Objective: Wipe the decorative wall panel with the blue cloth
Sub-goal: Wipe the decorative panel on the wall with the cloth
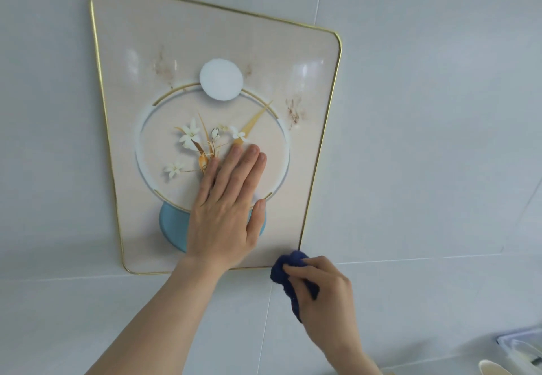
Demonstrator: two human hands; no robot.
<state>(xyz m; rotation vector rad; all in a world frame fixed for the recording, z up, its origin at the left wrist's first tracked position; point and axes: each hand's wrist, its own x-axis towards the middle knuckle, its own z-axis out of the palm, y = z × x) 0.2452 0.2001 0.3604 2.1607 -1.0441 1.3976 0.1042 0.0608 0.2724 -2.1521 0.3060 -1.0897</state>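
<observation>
Panel: decorative wall panel [223, 52], gold-edged, hangs on pale tiled wall [425, 110]; printed flowers, ring, white disc, blue bowl shape.
Left hand: left hand [228, 207] laid flat on lower-mid panel, fingers spread & straight, holding nothing; prob. bracing the panel vs the wall.
Right hand: right hand [319, 289] closed round the blue cloth [289, 269], which is bunched into a wad.
Cloth pos.: at panel's bottom-right corner, touching or just off the gold rim; mostly over the tile below. Can't tell if it's pressed on.
Marks: brownish smudges [293, 110] on right side near the ring, more at upper left [161, 66] & a faint bit right of the disc. Could be dirt or print, can't say for sure.
Progress: early-to-mid, I'd judge. Upper smudges unwiped if they're dirt; no wet streaks visible to show what's covered.
Left to do: upper half, both sides, area under left palm, rim.
Misc.: container edge [519, 342] at bottom right, contents unclear.
</observation>
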